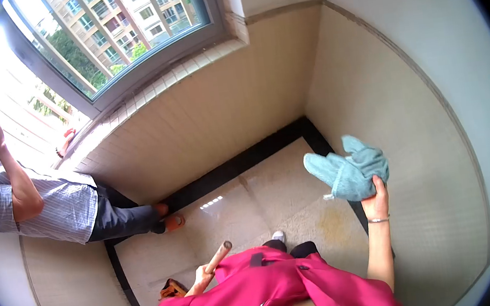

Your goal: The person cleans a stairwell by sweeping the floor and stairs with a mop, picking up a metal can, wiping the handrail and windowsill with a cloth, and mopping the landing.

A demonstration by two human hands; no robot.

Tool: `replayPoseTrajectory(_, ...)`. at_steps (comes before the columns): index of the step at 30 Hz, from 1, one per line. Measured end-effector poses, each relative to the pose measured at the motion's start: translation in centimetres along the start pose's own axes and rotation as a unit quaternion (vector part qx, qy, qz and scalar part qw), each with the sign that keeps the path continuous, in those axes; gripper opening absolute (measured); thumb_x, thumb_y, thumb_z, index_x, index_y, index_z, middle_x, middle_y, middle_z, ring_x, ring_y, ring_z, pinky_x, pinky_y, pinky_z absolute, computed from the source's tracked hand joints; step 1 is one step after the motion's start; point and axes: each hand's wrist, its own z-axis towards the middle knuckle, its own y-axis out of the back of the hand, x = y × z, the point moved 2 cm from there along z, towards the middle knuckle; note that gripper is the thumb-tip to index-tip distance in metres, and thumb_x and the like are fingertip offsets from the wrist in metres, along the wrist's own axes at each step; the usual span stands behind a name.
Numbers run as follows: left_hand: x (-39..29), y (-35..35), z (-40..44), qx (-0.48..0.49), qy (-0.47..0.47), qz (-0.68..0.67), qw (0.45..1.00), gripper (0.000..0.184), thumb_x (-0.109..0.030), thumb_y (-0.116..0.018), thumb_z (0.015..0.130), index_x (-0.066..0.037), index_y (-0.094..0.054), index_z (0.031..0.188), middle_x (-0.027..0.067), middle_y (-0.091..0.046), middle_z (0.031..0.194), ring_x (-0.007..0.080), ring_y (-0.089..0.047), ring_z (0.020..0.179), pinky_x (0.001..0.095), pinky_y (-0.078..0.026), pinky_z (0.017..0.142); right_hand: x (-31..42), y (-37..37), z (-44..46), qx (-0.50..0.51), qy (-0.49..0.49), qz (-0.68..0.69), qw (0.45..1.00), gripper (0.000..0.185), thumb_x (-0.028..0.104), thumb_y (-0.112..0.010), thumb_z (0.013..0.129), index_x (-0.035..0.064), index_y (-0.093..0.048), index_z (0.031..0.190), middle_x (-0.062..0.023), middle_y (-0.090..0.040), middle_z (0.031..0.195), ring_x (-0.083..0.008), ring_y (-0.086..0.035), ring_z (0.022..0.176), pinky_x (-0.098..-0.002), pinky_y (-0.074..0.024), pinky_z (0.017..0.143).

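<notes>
A teal cloth (353,172) hangs bunched up from my right hand (376,203), which grips it from below in front of the right-hand wall. Part of the cloth flops over to the left, with a small white tag at its lower edge. Lower down, my left hand (200,278) is wrapped around a pale wooden stick (219,255). The stick's round end points up and to the right, close to my pink top (242,286). Its other end is hidden behind my hand and sleeve.
At the left, a person in a striped shirt (57,201) stands by the barred window (128,27). The tiled sill (175,70) juts above the beige wall. Near my left hand, an orange-brown object (173,289) lies on the shiny floor (228,215), partly hidden. A black baseboard (234,160) runs around.
</notes>
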Motion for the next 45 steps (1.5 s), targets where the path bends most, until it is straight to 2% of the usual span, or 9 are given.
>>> replayPoseTrajectory(11,-15.1,1.5,-2.2,-0.260,0.014,-0.169,0.951,0.013,-0.001,-0.063,0.069,-0.003,-0.052,0.063,-0.0060,-0.043,0.057,0.0044,-0.038,0.056,0.0222,-0.033,0.049,2.5,-24.1,23.5,0.293,0.135,-0.117,0.939,0.044,0.007,-0.061,0.075,0.0014,-0.045,0.115,-0.0064,-0.048,0.113,-0.0165,-0.046,0.105,-0.0309,-0.0388,0.088)
replayPoseTrajectory(14,-18.7,2.5,-1.3,-0.347,-0.021,-0.143,0.927,0.024,-0.003,-0.065,0.070,-0.004,-0.044,0.058,-0.0056,-0.037,0.055,0.0040,-0.034,0.055,0.0219,-0.030,0.048,0.4,-31.5,29.3,0.337,0.421,-0.312,0.782,0.044,0.006,-0.061,0.072,0.0025,-0.047,0.113,-0.0095,-0.047,0.115,-0.0212,-0.047,0.105,-0.0316,-0.0394,0.085)
replayPoseTrajectory(17,-21.1,3.2,-1.2,-0.438,0.023,-0.146,0.887,0.038,-0.014,-0.065,0.075,-0.006,-0.035,0.055,-0.0054,-0.031,0.054,0.0056,-0.028,0.052,0.0246,-0.026,0.047,-4.6,-37.5,34.4,0.390,0.532,-0.408,0.631,0.046,0.010,-0.064,0.067,0.0087,-0.049,0.111,-0.0114,-0.045,0.117,-0.0297,-0.047,0.103,-0.0344,-0.0398,0.084)
replayPoseTrajectory(20,-20.8,3.0,-3.3,-0.570,-0.008,-0.251,0.783,0.037,-0.012,-0.062,0.078,-0.009,-0.032,0.055,-0.0051,-0.029,0.055,0.0058,-0.027,0.053,0.0238,-0.025,0.048,-16.3,-37.4,44.4,0.388,0.456,-0.625,0.501,0.050,0.017,-0.067,0.062,0.0172,-0.050,0.109,-0.0084,-0.043,0.120,-0.0348,-0.046,0.100,-0.0401,-0.0387,0.085)
replayPoseTrajectory(23,-18.0,1.9,-6.4,-0.667,-0.005,-0.381,0.640,0.032,-0.009,-0.059,0.079,-0.012,-0.035,0.058,-0.0053,-0.032,0.058,0.0050,-0.030,0.057,0.0221,-0.026,0.054,-21.3,-40.8,39.0,0.285,0.452,-0.727,0.430,0.050,0.025,-0.068,0.061,0.0237,-0.049,0.107,-0.0019,-0.047,0.116,-0.0312,-0.048,0.097,-0.0465,-0.0398,0.078)
replayPoseTrajectory(30,-14.0,4.4,-8.0,-0.692,-0.018,-0.396,0.604,0.027,-0.008,-0.055,0.080,-0.013,-0.036,0.061,-0.0043,-0.033,0.059,0.0063,-0.033,0.057,0.0211,-0.028,0.057,-34.9,-53.7,25.3,0.499,0.444,-0.619,0.413,0.055,0.029,-0.065,0.060,0.0230,-0.045,0.111,-0.0028,-0.047,0.113,-0.0355,-0.039,0.105,-0.0609,-0.0348,0.080)
replayPoseTrajectory(35,-13.7,7.2,-5.2,-0.679,0.003,-0.399,0.616,0.027,-0.007,-0.053,0.080,-0.012,-0.034,0.063,-0.0037,-0.032,0.060,0.0061,-0.032,0.056,0.0206,-0.028,0.057,-43.4,-60.7,17.6,0.569,0.477,-0.548,0.386,0.060,0.026,-0.070,0.057,0.0237,-0.044,0.111,0.0002,-0.044,0.114,-0.0334,-0.038,0.107,-0.0522,-0.0355,0.077)
replayPoseTrajectory(40,-14.0,9.4,-4.0,-0.668,0.007,-0.392,0.632,0.027,-0.008,-0.053,0.080,-0.013,-0.033,0.062,-0.0038,-0.032,0.059,0.0061,-0.031,0.055,0.0207,-0.026,0.055,-39.3,-63.2,18.5,0.642,0.419,-0.367,0.527,0.041,0.005,-0.065,0.059,0.0160,-0.054,0.097,-0.0022,-0.054,0.095,-0.0262,-0.046,0.093,-0.0378,-0.0373,0.078)
replayPoseTrajectory(45,-13.9,11.4,-3.5,-0.675,0.029,-0.376,0.634,0.030,-0.012,-0.052,0.082,-0.013,-0.030,0.061,-0.0039,-0.031,0.059,0.0066,-0.030,0.055,0.0219,-0.026,0.055,-29.1,-62.7,25.5,0.521,0.674,-0.322,0.413,0.049,0.001,-0.062,0.062,0.0273,-0.055,0.103,0.0008,-0.053,0.098,-0.0223,-0.045,0.094,-0.0342,-0.0377,0.083)
